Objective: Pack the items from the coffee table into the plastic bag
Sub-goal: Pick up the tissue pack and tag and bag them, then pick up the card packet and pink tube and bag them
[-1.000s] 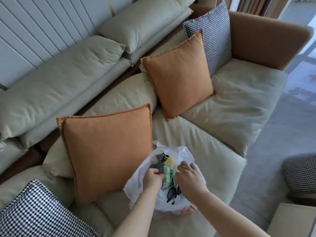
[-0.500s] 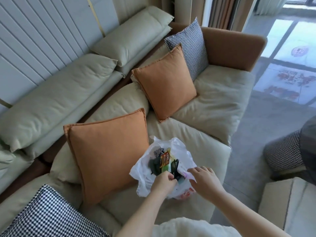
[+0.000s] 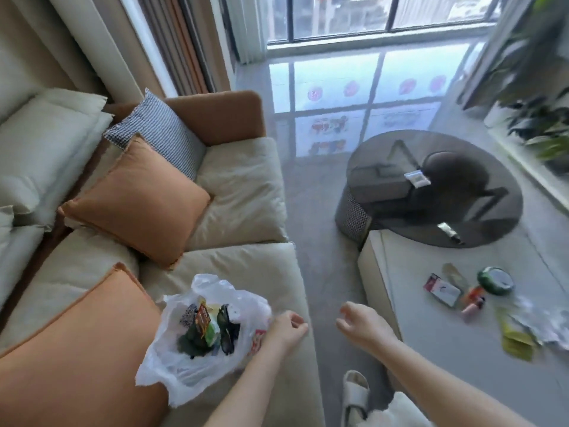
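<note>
The white plastic bag lies open on the sofa seat, holding sunglasses, snack packets and other small items. My left hand is at the bag's right rim with its fingers curled, apparently holding the edge. My right hand hangs in the air between the sofa and the coffee table, fingers loosely curled and holding nothing. On the table lie a green round tin, a red-and-white packet, a pink tube, yellow packets and crumpled clear wrap.
Orange cushions and a checked cushion sit on the beige sofa. A round dark glass table beyond carries a white card and a small tube. A slipper is on the floor below.
The view swung right from the sofa toward the coffee table. My right hand left the bag and moved right into the air. My left hand shifted to the bag's right rim.
</note>
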A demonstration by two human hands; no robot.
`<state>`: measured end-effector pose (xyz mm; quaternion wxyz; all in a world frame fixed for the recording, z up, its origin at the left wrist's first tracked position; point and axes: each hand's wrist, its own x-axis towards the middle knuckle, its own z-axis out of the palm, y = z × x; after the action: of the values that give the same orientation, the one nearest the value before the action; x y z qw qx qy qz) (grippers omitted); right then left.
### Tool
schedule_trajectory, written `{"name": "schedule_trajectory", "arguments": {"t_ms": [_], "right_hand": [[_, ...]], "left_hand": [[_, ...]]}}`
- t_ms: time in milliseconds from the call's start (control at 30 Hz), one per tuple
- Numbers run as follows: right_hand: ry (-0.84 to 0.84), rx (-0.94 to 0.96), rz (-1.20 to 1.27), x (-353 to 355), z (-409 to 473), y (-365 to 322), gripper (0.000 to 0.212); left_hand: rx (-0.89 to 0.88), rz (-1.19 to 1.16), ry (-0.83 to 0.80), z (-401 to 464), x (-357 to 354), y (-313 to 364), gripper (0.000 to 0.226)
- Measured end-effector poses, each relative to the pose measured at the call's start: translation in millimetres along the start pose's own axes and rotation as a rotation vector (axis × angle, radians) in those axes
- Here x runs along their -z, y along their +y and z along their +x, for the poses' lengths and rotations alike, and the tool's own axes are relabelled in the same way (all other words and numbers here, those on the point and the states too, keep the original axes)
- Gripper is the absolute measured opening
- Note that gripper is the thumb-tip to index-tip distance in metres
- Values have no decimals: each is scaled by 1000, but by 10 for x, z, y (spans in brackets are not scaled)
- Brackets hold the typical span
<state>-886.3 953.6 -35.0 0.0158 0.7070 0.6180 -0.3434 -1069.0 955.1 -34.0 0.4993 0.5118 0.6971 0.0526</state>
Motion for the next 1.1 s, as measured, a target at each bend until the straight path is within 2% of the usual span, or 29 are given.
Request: {"name": "schedule_trajectory", "arguments": {"t_ms": [233, 500, 733, 933, 1000, 1100], "right_hand": [[102, -295, 316, 361, -350, 979, 35], [154, -584, 483, 688, -650, 2334, 37], [160, -706, 589, 863, -498, 3283, 35], [140, -767, 652, 840, -155, 3791, 35], [106, -792, 662, 760, 1, 3932, 36], [47, -847, 677, 603, 213, 4133, 41]], "left_hand": [[-140, 227, -169, 120, -754, 667, 25], [-183, 379, -276, 273, -1773, 1421, 8], [-174, 408, -308, 535, -2493, 1921, 6], [-108, 395, -354, 964, -2991, 2114, 3], [-86, 393, -357, 1159, -3125, 2170, 8], [-91, 452, -372, 1478, -3314, 2246, 28]]}}
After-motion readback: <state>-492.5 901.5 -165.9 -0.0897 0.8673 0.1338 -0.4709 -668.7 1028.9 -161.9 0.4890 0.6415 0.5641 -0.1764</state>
